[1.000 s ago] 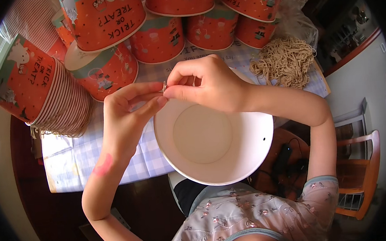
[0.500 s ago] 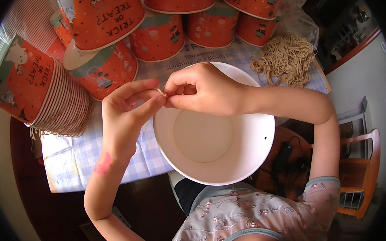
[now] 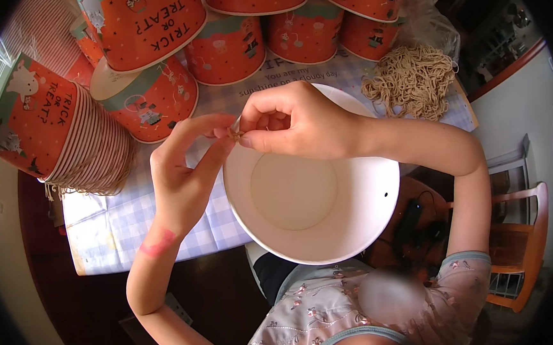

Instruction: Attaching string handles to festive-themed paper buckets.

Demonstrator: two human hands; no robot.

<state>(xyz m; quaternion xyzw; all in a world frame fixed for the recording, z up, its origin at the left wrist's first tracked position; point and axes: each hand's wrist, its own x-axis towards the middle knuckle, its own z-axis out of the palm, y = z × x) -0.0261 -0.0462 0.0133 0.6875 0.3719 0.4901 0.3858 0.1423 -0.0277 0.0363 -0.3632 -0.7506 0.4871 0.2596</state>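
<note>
Counter (image 3: 110,226) under a blue-checked cloth, a wooden chair (image 3: 519,245) off to the right hand's side. White paper bucket (image 3: 313,192), empty, directly below both hands; left hand (image 3: 183,169) and right hand (image 3: 292,123), each grip pinched shut on a thin string (image 3: 236,129) at its rim. Orange printed buckets (image 3: 151,27) stacked beyond the hands, a nested stack (image 3: 62,139) left of them, a twine bundle (image 3: 414,79) to the right

Matt white paper bucket (image 3: 310,196) – rough twine bundle (image 3: 414,79) – checked cloth (image 3: 107,223)

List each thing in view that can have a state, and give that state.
Bucket: upright, open, empty inside.
Cord end: pinched at the bucket rim by both hands.
Left hand: fingertips closed on the cord.
Right hand: fingertips closed on the cord.
Nested stack: lying on its side.
Orange buckets: stacked upside down.
Cord pile: loose, tangled.
</note>
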